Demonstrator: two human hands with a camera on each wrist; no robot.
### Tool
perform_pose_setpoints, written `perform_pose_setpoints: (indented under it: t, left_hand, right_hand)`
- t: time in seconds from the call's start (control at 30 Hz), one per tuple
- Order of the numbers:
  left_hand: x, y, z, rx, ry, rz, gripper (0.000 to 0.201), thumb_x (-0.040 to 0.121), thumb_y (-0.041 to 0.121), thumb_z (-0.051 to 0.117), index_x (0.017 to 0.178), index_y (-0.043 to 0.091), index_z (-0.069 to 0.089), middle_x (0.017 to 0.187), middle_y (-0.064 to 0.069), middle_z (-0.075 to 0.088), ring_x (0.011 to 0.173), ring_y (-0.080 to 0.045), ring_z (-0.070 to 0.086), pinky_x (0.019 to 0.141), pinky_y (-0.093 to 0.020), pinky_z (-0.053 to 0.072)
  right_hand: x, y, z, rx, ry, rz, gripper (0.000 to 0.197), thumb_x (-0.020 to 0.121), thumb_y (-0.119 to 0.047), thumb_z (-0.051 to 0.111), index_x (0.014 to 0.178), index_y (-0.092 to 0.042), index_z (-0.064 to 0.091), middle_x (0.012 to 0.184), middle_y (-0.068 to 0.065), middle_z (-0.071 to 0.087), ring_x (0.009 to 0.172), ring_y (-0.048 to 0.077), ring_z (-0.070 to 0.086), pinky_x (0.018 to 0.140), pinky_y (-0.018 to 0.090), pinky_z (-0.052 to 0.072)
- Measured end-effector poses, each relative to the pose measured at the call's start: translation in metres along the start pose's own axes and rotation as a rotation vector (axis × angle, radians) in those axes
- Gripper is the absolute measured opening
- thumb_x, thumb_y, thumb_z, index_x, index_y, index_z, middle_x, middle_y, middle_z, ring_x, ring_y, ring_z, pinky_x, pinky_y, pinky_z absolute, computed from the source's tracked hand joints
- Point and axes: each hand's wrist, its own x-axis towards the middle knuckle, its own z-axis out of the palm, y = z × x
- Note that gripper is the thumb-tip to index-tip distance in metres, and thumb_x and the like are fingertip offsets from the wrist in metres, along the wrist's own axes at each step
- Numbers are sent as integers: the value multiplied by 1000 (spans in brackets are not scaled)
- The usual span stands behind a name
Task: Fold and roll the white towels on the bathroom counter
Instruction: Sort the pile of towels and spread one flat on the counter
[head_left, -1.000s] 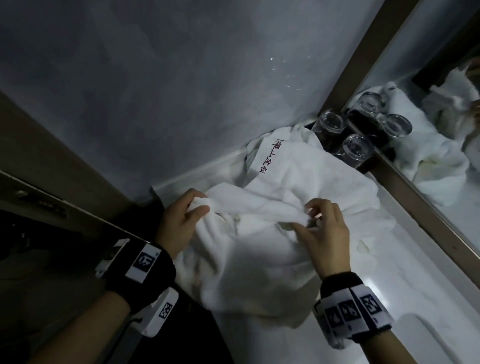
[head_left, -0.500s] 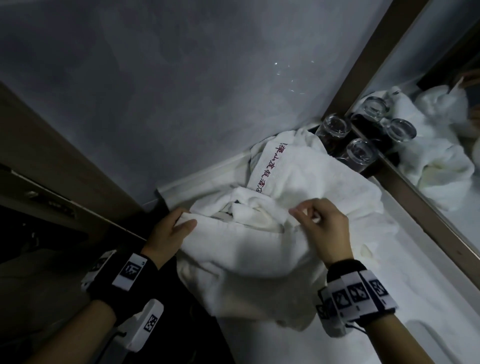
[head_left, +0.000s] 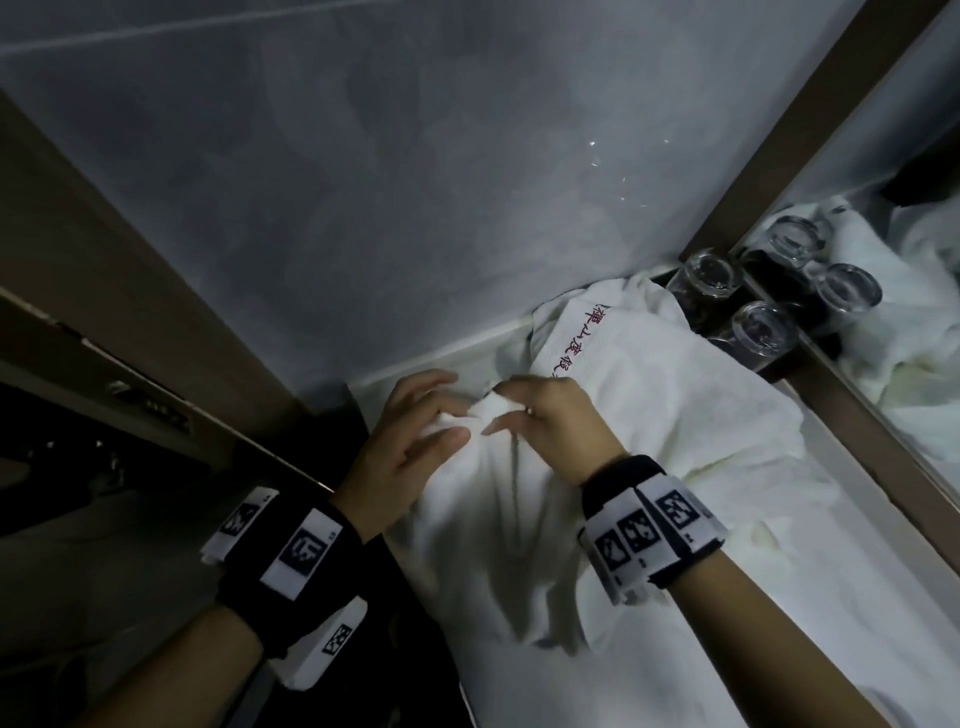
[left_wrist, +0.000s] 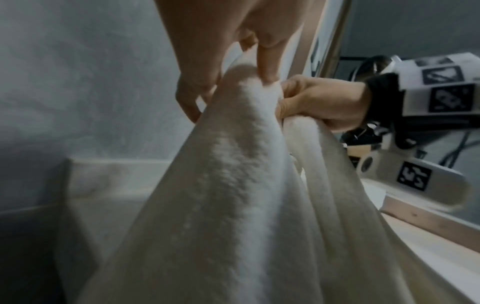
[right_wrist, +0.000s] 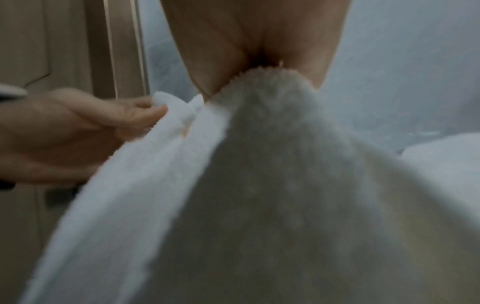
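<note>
Bringing two corners of a white towel together above the bathroom counter.

The left hand (head_left: 410, 441) pinched one corner of the towel (head_left: 498, 535) between thumb and fingers, other fingers spread; just right of it, almost touching, the right hand (head_left: 550, 431) pinched the matching corner, the cloth hanging toward the near counter (head_left: 779, 597) edge. This looked like the first fold; the next move probably called for aligning the edges, then laying it flat. Farther right lay a second towel (head_left: 675, 395) with red lettering, then glasses (head_left: 761, 330) at the mirror (head_left: 914, 364), contents impossible to tell.
</note>
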Motion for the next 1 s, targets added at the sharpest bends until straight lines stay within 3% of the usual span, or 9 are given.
perform_pose_setpoints:
  t: [0.2, 0.3, 0.37, 0.5, 0.63, 0.73, 0.83, 0.93, 1.0]
  left_hand:
    - [1, 5, 6, -69, -16, 4, 18, 83, 9, 56, 89, 25, 56, 129, -4, 41, 122, -4, 39, 95, -2, 28]
    - [-3, -4, -6, -154, 49, -113, 18, 81, 19, 52, 96, 12, 58, 112, -8, 55, 105, -7, 51, 89, -11, 38]
    - [-6, -11, -12, -133, 65, -223, 15, 80, 29, 50, 87, 16, 54, 92, -10, 59, 87, -11, 54, 76, -17, 42]
    - [-8, -24, -9, 56, 66, -294, 13, 81, 32, 51, 84, 19, 48, 81, -3, 56, 77, -14, 51, 64, -16, 40]
    - [2, -32, 1, 243, 70, -311, 12, 88, 11, 57, 99, 10, 54, 86, -3, 58, 81, -19, 50, 60, -16, 30]
    - [19, -20, 7, 271, 58, -282, 13, 88, 15, 59, 99, 10, 62, 83, -5, 60, 77, -15, 51, 61, -12, 30]
    - [33, 6, 12, 125, -44, -183, 6, 84, 16, 64, 87, 20, 67, 73, 0, 62, 66, 6, 55, 62, -1, 37]
    - [44, 31, 27, 71, -184, 7, 7, 78, 11, 71, 80, 18, 69, 75, 10, 64, 67, 13, 53, 67, 0, 36]
    - [49, 43, 41, 110, -234, 148, 4, 77, 8, 71, 80, 8, 69, 78, 7, 64, 72, 8, 54, 71, -8, 39]
  right_hand:
    - [-18, 21, -22, 302, 275, 229, 4, 81, -8, 67, 82, -11, 69, 78, 3, 63, 70, 3, 52, 71, 15, 41]
    - [-27, 49, -45, 507, 669, 454, 22, 88, -25, 60, 66, -20, 62, 68, -3, 57, 72, 12, 49, 71, 30, 42]
    - [-35, 65, -54, 502, 778, 569, 35, 88, -37, 56, 59, -19, 55, 62, -4, 51, 67, 14, 46, 68, 32, 41]
    - [-49, 82, -54, 290, 697, 622, 47, 89, -41, 54, 57, -12, 39, 56, -1, 37, 57, 16, 36, 57, 21, 34]
    - [-64, 88, -52, 248, 673, 580, 40, 89, -31, 56, 63, -1, 49, 58, 4, 42, 57, 15, 38, 48, 8, 32]
    - [-73, 79, -56, 237, 709, 483, 26, 87, -22, 57, 65, -8, 57, 59, 3, 50, 58, 14, 42, 47, 9, 33]
    - [-82, 68, -65, 220, 599, 323, 16, 83, -16, 56, 79, -28, 64, 65, -8, 63, 57, 4, 50, 52, 8, 38]
    - [-79, 65, -69, 70, 420, 366, 10, 84, -21, 60, 75, -20, 64, 66, 6, 64, 67, 19, 58, 62, 24, 43]
    - [-75, 66, -66, 41, 420, 418, 38, 83, -37, 64, 63, -5, 55, 56, 15, 50, 59, 28, 46, 58, 35, 36]
